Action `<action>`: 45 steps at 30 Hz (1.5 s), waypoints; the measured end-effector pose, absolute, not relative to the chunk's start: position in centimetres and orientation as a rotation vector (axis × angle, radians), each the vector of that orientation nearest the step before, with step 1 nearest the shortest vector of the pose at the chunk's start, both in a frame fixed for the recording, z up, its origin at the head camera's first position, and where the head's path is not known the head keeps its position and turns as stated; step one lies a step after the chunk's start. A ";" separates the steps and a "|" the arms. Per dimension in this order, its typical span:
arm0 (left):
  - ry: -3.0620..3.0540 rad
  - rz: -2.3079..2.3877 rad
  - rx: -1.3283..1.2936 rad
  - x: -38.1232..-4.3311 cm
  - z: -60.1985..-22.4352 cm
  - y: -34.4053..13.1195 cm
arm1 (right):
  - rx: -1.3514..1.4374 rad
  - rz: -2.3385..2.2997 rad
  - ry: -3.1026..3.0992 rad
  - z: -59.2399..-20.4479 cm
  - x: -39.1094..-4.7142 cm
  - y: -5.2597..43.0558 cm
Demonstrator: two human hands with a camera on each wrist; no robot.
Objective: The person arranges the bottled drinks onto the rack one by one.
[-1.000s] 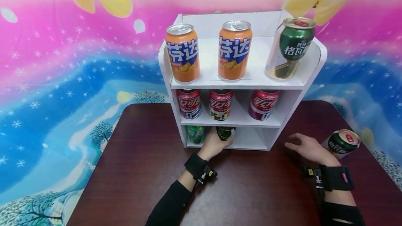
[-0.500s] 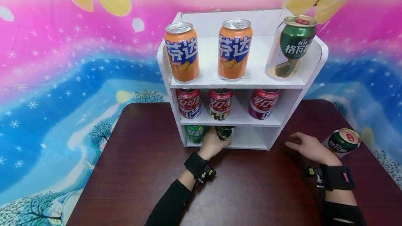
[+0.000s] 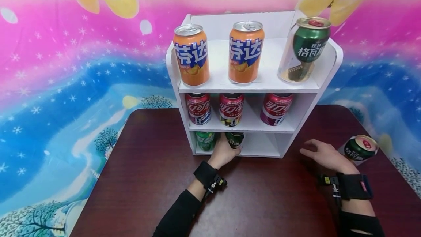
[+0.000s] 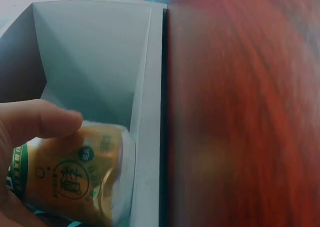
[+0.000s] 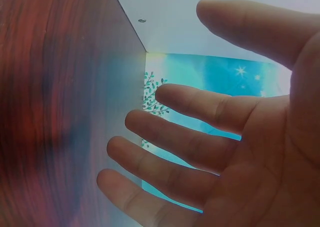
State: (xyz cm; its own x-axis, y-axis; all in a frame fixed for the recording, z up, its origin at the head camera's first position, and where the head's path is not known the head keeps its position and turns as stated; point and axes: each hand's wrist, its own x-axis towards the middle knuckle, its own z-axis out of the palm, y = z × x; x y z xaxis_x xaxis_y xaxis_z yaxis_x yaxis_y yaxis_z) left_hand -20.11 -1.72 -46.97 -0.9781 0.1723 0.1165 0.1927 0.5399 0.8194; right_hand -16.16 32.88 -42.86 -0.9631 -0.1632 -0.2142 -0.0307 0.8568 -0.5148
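My left hand (image 3: 224, 153) reaches into the bottom level of the white shelf (image 3: 263, 145) and grips a green-and-gold drink can (image 3: 235, 140). In the left wrist view the thumb lies across that can's gold side (image 4: 75, 177), near the shelf's front lip. A light green soda can (image 3: 205, 141) stands just left of the hand. My right hand (image 3: 323, 154) is at the table's right side with nothing in it. Its fingers are spread and nearly straight in the right wrist view. Close behind its wrist stands another dark green can (image 3: 358, 149).
On the top level stand two orange soda cans (image 3: 192, 56) (image 3: 246, 52) and a green-and-gold can (image 3: 304, 50). Three red cola cans (image 3: 198, 109) (image 3: 231, 109) (image 3: 276, 109) occupy the middle level. A patterned cloth (image 3: 82, 65) hangs behind the dark wooden table (image 3: 148, 164).
My left hand and its can have shifted slightly left on the bottom level, towards the light green can. My right hand has hardly moved.
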 end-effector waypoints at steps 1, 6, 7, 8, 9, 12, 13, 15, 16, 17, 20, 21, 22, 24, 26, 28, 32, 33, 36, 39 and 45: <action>-2.735 -1.466 -0.330 -20.1 -47.1 -1.7 | -0.144 -0.760 2.780 -42.9 -16.2 32.9; -2.724 -1.467 -0.343 -20.1 -47.3 -1.8 | -0.136 -0.753 2.776 -43.1 -16.3 32.8; -2.725 -1.457 -0.342 -20.1 -47.3 -1.8 | -0.140 -0.754 2.776 -43.2 -16.3 32.8; -2.726 -1.449 -0.340 -20.1 -47.3 -1.8 | -0.145 -0.750 2.778 -43.2 -16.3 32.8; -2.730 -1.438 -0.336 -20.1 -47.3 -1.8 | -0.150 -0.750 2.781 -43.2 -16.4 32.7; -2.733 -1.428 -0.331 -20.0 -47.3 -1.7 | -0.162 -0.750 2.786 -43.2 -16.4 32.7; -2.731 -1.428 -0.326 -20.0 -47.3 -1.7 | -0.166 -0.751 2.788 -43.2 -16.4 32.8; -2.730 -1.423 -0.310 -19.9 -47.3 -1.6 | -0.170 -0.757 2.788 -43.1 -16.4 32.7; -2.727 -1.420 -0.301 -19.9 -47.2 -1.5 | -0.171 -0.756 2.789 -43.0 -16.4 32.7; -2.723 -1.414 -0.289 -19.9 -47.2 -1.5 | -0.170 -0.755 2.790 -42.9 -16.4 32.7; -2.725 -1.388 -0.255 -19.8 -47.3 -1.2 | -0.164 -0.740 2.788 -42.8 -16.5 32.6; -2.727 -1.382 -0.246 -19.8 -47.4 -1.2 | -0.157 -0.736 2.787 -42.8 -16.5 32.6; -2.726 -1.385 -0.239 -19.8 -47.4 -1.1 | -0.154 -0.733 2.786 -42.8 -16.5 32.6; -2.737 -1.385 -0.233 -19.8 -47.3 -1.2 | -0.148 -0.731 2.780 -42.8 -16.5 32.5; -2.742 -1.413 -0.247 -19.8 -47.1 -1.4 | -0.147 -0.731 2.778 -42.8 -16.5 32.5; -2.746 -1.461 -0.269 -19.9 -46.7 -1.7 | -0.150 -0.735 2.778 -42.8 -16.5 32.5; -2.745 -1.576 -0.317 -20.1 -46.0 -2.3 | -0.159 -0.741 2.783 -42.9 -16.4 32.6; -2.745 -1.594 -0.325 -20.1 -45.9 -2.4 | -0.157 -0.740 2.784 -42.9 -16.4 32.6; -2.764 -1.598 -0.351 -20.3 -45.9 -2.5 | -0.157 -0.731 2.787 -42.9 -16.3 32.6; -2.764 -1.601 -0.367 -20.3 -46.0 -2.4 | -0.158 -0.724 2.788 -42.8 -16.3 32.6; -2.763 -1.564 -0.359 -20.2 -46.2 -2.4 | -0.153 -0.728 2.776 -42.8 -16.4 32.5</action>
State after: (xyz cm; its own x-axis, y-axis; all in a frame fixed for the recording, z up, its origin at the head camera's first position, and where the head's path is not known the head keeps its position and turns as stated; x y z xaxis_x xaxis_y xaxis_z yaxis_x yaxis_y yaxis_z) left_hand -20.21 -2.38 -46.16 -0.9733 0.2204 0.0637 0.1680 0.4962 0.8518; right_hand -16.45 32.54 -42.78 -0.9589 -0.1682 -0.2286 -0.0344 0.8684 -0.4946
